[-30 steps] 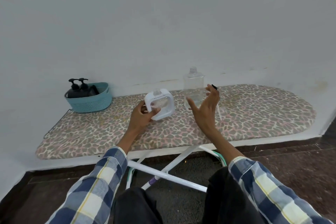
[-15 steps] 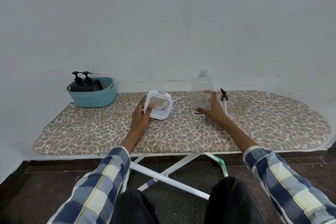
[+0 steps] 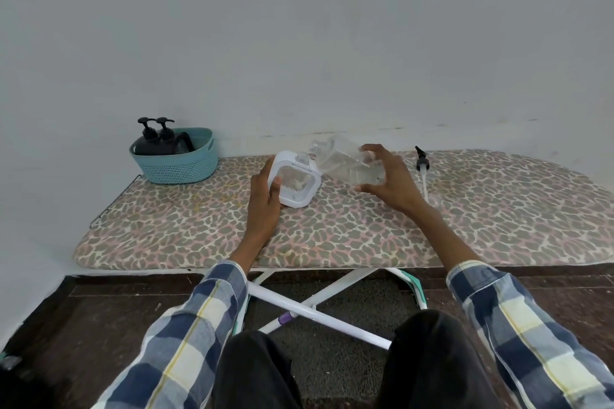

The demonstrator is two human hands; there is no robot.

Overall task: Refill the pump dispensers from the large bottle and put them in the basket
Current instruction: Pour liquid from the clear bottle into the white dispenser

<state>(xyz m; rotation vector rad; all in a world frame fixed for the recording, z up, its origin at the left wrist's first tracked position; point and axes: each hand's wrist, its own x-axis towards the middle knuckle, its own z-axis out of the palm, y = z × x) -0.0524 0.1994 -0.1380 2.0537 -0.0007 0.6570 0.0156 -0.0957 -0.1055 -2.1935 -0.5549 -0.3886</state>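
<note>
My left hand [image 3: 264, 199] grips the left side of a white square dispenser [image 3: 295, 183] with a clear window, standing on the ironing board [image 3: 332, 232]. My right hand [image 3: 387, 183] holds the large clear bottle [image 3: 345, 161] by its base, tilted so its neck points left and sits over the dispenser's top opening. A black pump head with a white tube [image 3: 422, 169] lies on the board to the right of my right hand. At the back left stands a teal basket [image 3: 176, 163] holding two black pump dispensers [image 3: 156, 138].
The board has a leopard-print cover and stands against a white wall. Its white crossed legs [image 3: 319, 305] stand on the dark floor in front of my knees. A metal rack edge [image 3: 113, 202] juts from the board's left end.
My right hand has lifted the large bottle off the board and tilted it left over the dispenser. My left hand keeps hold of the dispenser.
</note>
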